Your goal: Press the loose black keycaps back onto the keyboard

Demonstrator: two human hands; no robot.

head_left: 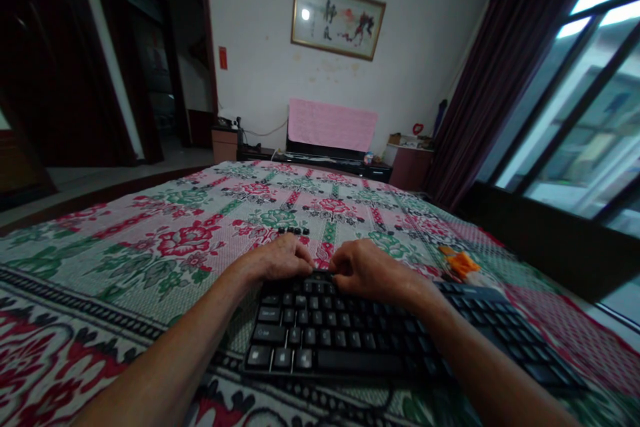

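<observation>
Keyboard (360, 361), atop the bedspread (125, 283), should prove light and stiff, best held by its ends, while left hand (280, 257) and right hand (373, 271) curl fingers at its far edge, grip unclear.

My feed's dim; daylight thru window (583, 107) past R edge of surface (120, 250). Glare on framed pic (339, 19), view edges stretched & blurry.

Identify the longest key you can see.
The spacebar, in the bottom row of the keyboard: it stretches far wider than the others.
</observation>
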